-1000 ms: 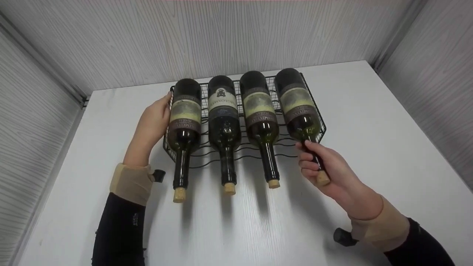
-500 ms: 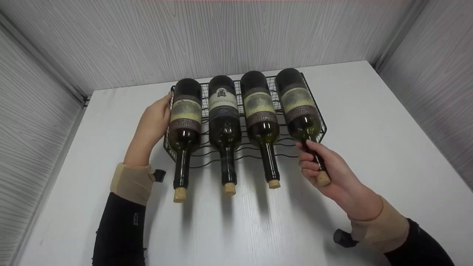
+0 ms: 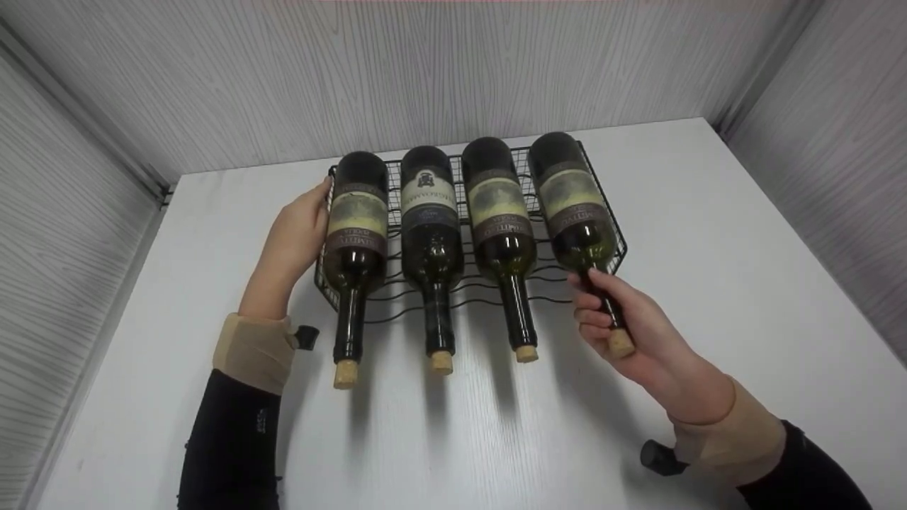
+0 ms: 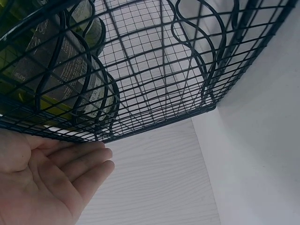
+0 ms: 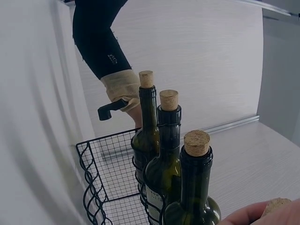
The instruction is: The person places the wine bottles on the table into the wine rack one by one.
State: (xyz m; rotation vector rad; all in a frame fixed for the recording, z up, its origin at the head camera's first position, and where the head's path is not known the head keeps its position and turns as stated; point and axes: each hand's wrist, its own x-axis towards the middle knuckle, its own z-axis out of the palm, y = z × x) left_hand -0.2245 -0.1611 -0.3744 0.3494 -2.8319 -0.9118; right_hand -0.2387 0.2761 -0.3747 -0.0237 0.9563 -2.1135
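Note:
A black wire wine rack (image 3: pixel 487 285) holds a row of corked wine bottles, all lying with their necks towards me. My right hand (image 3: pixel 641 333) grips the neck of the rightmost wine bottle (image 3: pixel 570 191), its cork showing beside the palm. At the rack's left side, my left hand (image 3: pixel 294 230) rests against the wire, next to the leftmost wine bottle (image 3: pixel 358 212). In the left wrist view, that hand's fingers (image 4: pixel 84 161) lie nearly straight along the rack's edge. Between the outer bottles sit a white-labelled wine bottle (image 3: pixel 430 212) and a yellow-labelled wine bottle (image 3: pixel 496 205).
The rack stands on a white table (image 3: pixel 453 439), near its back edge. Behind rises a grey wood-grain panel (image 3: pixel 439 71), with similar panels on the left (image 3: pixel 57 234) and right (image 3: pixel 836 163). Each wrist wears a beige band with a black camera.

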